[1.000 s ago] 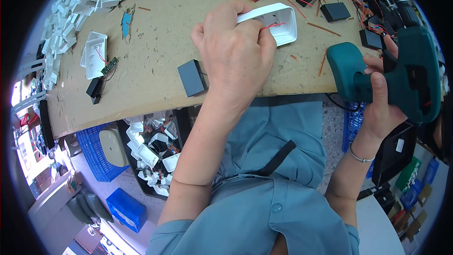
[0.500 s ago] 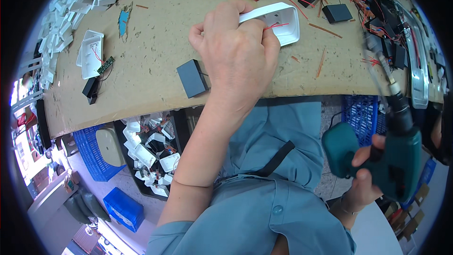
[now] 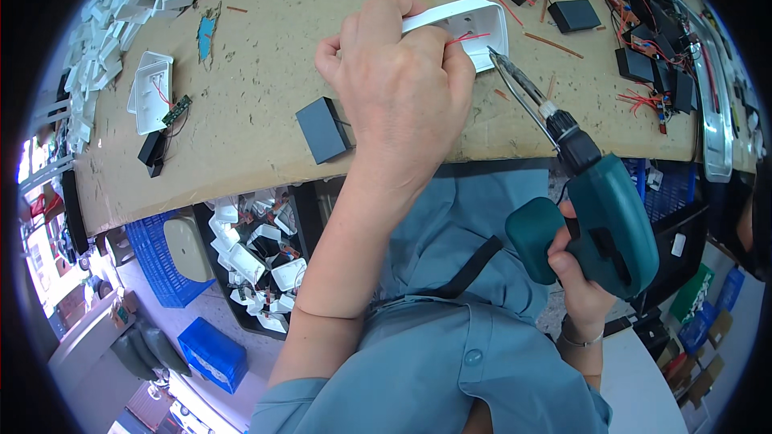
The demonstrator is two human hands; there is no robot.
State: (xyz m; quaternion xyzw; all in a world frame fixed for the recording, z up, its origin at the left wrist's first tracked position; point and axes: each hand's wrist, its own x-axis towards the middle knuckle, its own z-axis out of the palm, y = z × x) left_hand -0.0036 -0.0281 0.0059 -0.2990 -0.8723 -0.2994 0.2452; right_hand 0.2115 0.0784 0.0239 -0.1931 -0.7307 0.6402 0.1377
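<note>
My left hand [image 3: 398, 84] is closed on the wall of a white plastic housing [image 3: 492, 20], tilted up off the table. Thin red wires [image 3: 470, 38] stick out inside it by my fingertips. In my right hand [image 3: 585, 293] is a green pistol-shaped soldering gun [image 3: 627, 221]. Its metal tip and thin feed tube point up and left, with the end over the housing's near right edge; whether they touch cannot be told. Beside my left wrist lies a black box [image 3: 323, 130] with a dark wire, partly hidden by the wrist.
White housings [image 3: 149, 90] with a small circuit board sit at left. A heap of white housings [image 3: 121, 16] fills the far left. Black boxes [image 3: 575, 16], wires and boards crowd the right, by a metal tray [image 3: 714, 137]. Below the table stands a bin [image 3: 301, 221] of parts.
My right hand has brought the soldering gun left and inward, its tip swinging over to the white housing. My left hand still holds the housing, shifted slightly left.
</note>
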